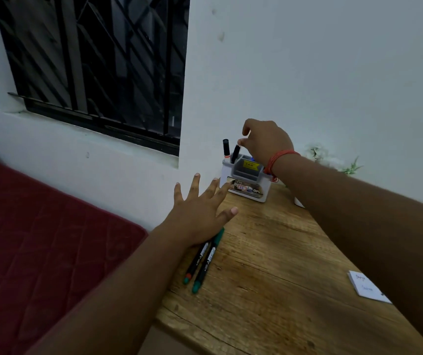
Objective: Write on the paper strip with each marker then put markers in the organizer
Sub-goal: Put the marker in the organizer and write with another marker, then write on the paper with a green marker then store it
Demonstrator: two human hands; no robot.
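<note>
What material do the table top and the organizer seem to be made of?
Table top: looks like wood or a wood-look laminate, matte, with brown grain lines and knots. Organizer: probably plastic, smooth white outer wall with a grey inner tray and printed labels.

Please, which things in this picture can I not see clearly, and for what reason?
- Paper strip, head view: the right forearm covers its right part; the writing is too small to read.
- Two green markers on the table: the left hand hides their far ends.
- Organizer: the right hand and wrist hide its right side; the label text is blurred.
- Plant: blurred, partly behind the right arm.
</note>
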